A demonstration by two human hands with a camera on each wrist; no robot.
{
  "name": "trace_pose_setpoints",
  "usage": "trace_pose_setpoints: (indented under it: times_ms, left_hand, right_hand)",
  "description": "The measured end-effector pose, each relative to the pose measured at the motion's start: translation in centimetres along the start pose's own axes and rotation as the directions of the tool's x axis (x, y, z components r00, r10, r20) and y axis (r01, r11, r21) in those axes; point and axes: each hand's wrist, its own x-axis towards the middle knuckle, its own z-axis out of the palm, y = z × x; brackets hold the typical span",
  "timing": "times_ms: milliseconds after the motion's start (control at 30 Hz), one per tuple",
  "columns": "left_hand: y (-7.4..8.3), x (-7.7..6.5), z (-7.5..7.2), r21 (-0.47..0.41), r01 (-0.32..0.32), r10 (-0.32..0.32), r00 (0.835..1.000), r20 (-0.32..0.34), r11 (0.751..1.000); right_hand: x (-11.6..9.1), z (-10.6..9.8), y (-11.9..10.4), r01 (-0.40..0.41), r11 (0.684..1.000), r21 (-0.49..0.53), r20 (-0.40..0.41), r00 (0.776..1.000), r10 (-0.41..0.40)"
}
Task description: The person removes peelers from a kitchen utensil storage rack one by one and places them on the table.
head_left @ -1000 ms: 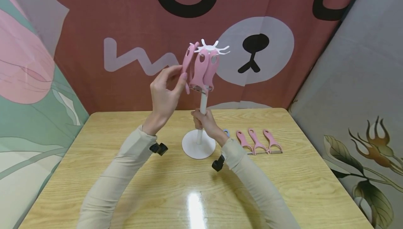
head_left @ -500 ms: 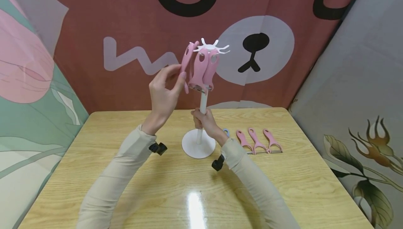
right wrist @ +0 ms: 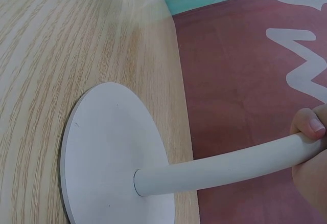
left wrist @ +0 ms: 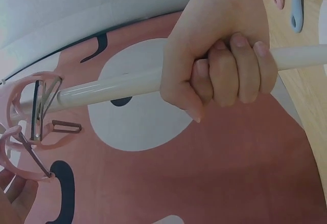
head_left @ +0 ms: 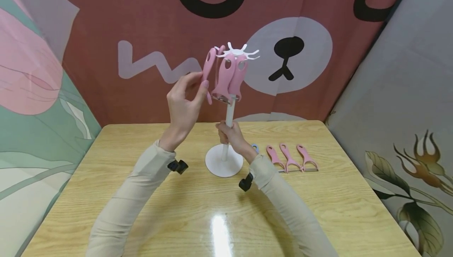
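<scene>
A white stand with a ring of hooks (head_left: pixel 238 52) on top stands upright on its round base (head_left: pixel 224 170). My left hand (head_left: pixel 184 105) pinches a pink peeler (head_left: pixel 209 66) between thumb and fingers at the left side of the hooks. Whether its handle hole is on a hook cannot be made out. Several other pink peelers (head_left: pixel 224 78) hang from hooks, blades down, partly overlapping. Below them my right hand (head_left: pixel 233 136) grips the white pole (head_left: pixel 230 113); in the left wrist view its fingers (left wrist: pixel 225 75) curl round the pole.
Three pink peelers (head_left: pixel 288 158) lie in a row on the wooden table (head_left: pixel 170 213), right of the stand. A blue peeler handle (left wrist: pixel 296 4) lies beside them, mostly hidden by the right arm in the head view. A printed cloth (head_left: pixel 159 21) hangs behind.
My left hand has shifted slightly left with its peeler, and the gap between that peeler and the hanging ones looks wider. The right hand keeps its grip on the pole.
</scene>
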Motion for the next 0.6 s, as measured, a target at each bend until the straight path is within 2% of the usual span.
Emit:
trace_pose_setpoints:
  times_ms: [200,600]
  left_hand:
    - [0.29,0.01,0.00,-0.012,0.013,-0.013,1.000,-0.019,1.000]
    - [0.38,-0.27,-0.03,-0.021,0.038,-0.038,0.999,-0.015,0.999]
  right_hand:
    - [0.04,-0.14,0.23,0.010,1.000,-0.021,-0.002,1.000,-0.010]
    - [0.01,-0.11,0.29,0.026,1.000,-0.009,-0.001,1.000,-0.026]
